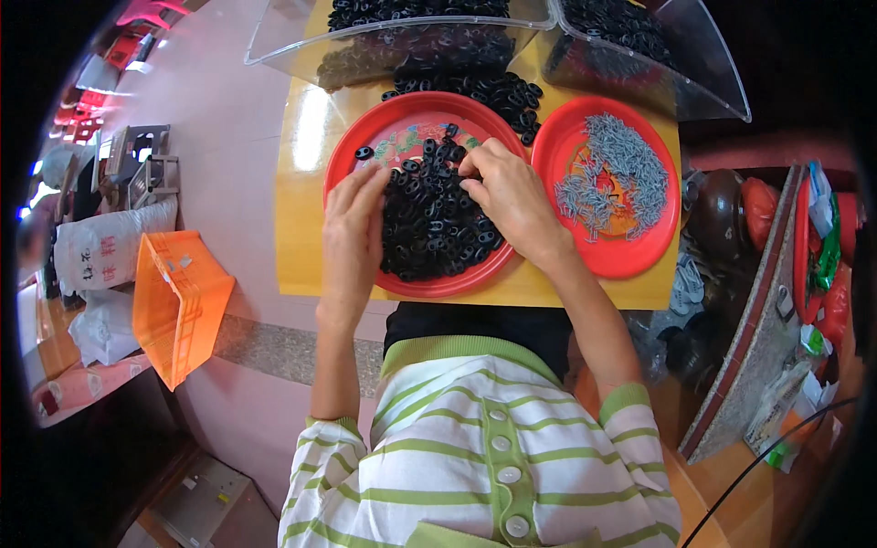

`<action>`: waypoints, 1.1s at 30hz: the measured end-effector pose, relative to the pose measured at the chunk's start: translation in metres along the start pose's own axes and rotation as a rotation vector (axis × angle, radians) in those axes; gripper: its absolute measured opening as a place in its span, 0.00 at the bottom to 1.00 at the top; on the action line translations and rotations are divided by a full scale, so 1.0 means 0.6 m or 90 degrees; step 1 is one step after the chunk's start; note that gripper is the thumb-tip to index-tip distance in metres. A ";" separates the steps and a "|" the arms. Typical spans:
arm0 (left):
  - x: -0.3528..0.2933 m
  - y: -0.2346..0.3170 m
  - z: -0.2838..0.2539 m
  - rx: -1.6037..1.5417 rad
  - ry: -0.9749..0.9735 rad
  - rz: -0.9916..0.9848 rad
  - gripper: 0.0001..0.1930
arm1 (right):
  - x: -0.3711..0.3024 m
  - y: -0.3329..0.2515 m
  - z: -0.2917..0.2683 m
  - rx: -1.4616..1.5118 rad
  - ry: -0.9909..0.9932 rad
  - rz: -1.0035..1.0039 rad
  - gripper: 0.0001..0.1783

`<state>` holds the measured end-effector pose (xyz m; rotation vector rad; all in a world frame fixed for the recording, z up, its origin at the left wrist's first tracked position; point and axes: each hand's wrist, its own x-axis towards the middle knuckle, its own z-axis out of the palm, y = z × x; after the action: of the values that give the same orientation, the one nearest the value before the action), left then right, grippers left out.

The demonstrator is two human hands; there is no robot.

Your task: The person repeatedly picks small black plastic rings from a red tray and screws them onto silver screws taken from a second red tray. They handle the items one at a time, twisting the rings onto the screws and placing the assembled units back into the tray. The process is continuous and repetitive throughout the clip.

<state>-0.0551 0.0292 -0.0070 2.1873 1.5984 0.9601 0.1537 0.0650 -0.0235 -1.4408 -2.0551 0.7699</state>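
Note:
A round red tray (429, 285) with a flower-patterned base lies on the yellow table in front of me. On it is a heap of small black oval pieces (429, 224), each with two holes. My left hand (350, 215) hangs over the heap's left side, fingers loosely stretched and slightly apart. One loose black piece (364, 153) lies just beyond those fingertips. At the heap's right side, my right hand (512, 196) has thumb and forefinger pinched together; anything between them is hidden. A second red tray (630, 260) to the right carries many small grey metal pins (626, 164).
Clear plastic bins (402, 36) of black pieces stand at the table's (306, 183) far edge, with more pieces spilled before them. On the floor at left are an orange crate (178, 301) and a white sack (114, 247). A stone-like slab (749, 338) leans among clutter at right.

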 end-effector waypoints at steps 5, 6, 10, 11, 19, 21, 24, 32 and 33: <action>0.011 -0.016 -0.014 0.164 -0.109 -0.099 0.26 | 0.002 -0.006 -0.006 -0.008 -0.006 -0.008 0.08; 0.016 -0.020 -0.012 0.173 -0.115 -0.092 0.27 | 0.003 -0.007 -0.006 -0.002 -0.014 -0.002 0.08; 0.033 -0.041 0.008 0.191 -0.117 -0.029 0.28 | 0.005 -0.006 -0.006 0.001 -0.039 0.010 0.08; 0.036 -0.045 0.013 0.183 -0.117 -0.028 0.28 | 0.007 -0.006 -0.006 -0.002 -0.044 0.009 0.08; 0.030 -0.009 0.012 0.008 -0.124 -0.042 0.17 | -0.003 0.000 -0.010 0.070 -0.003 0.016 0.06; 0.029 0.012 0.005 -0.005 -0.042 -0.014 0.14 | -0.009 -0.005 -0.019 0.101 0.017 0.011 0.06; 0.011 0.052 0.002 -0.140 -0.054 -0.114 0.10 | -0.032 -0.029 -0.046 0.170 0.029 -0.004 0.06; -0.024 0.102 0.026 -0.856 -0.300 -0.540 0.10 | -0.110 -0.056 -0.079 0.084 0.089 -0.175 0.07; -0.031 0.098 0.033 -0.898 -0.326 -0.557 0.08 | -0.118 -0.055 -0.085 0.077 0.085 -0.172 0.07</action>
<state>-0.0020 -0.0057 0.0051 0.5717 0.8796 0.7166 0.1888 -0.0034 0.0294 -1.0897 -2.0097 0.6557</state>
